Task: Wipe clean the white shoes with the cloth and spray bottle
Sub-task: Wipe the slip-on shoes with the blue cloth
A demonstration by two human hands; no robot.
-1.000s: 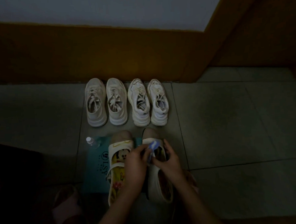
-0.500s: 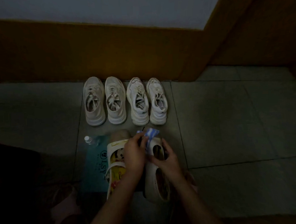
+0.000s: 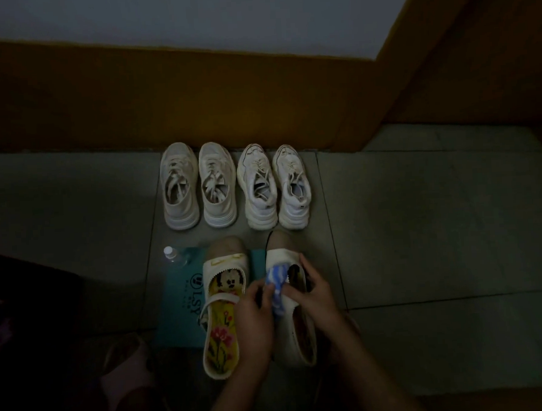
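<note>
Two hands work together over one shoe. The left hand (image 3: 256,313) has its fingers curled around a blue and white cloth (image 3: 276,285) and presses it on the white upper of the slip-on shoe (image 3: 283,258). The right hand (image 3: 315,294) grips this same shoe from its outer side, fingers bent over the rim, I think to stop it from sliding while the cloth rubs. The cloth is between the two hands, touching the shoe and, it seems, the right thumb; the light is weak, so I cannot say this surely.

Just beside the left hand, on its outer side, lies the second shoe (image 3: 225,266) of the pair, with a cartoon insole. It waits close so that it can be taken next. Both shoes rest on a teal mat (image 3: 180,291), probably to keep the wet away from the floor tiles (image 3: 421,229). The spray bottle (image 3: 172,256) is at the far corner of the mat, beyond the left hand and near enough to reach. Further beyond both hands, four white sneakers (image 3: 217,184) stand in a row against the brown skirting (image 3: 195,99), well apart from the hands.
</note>
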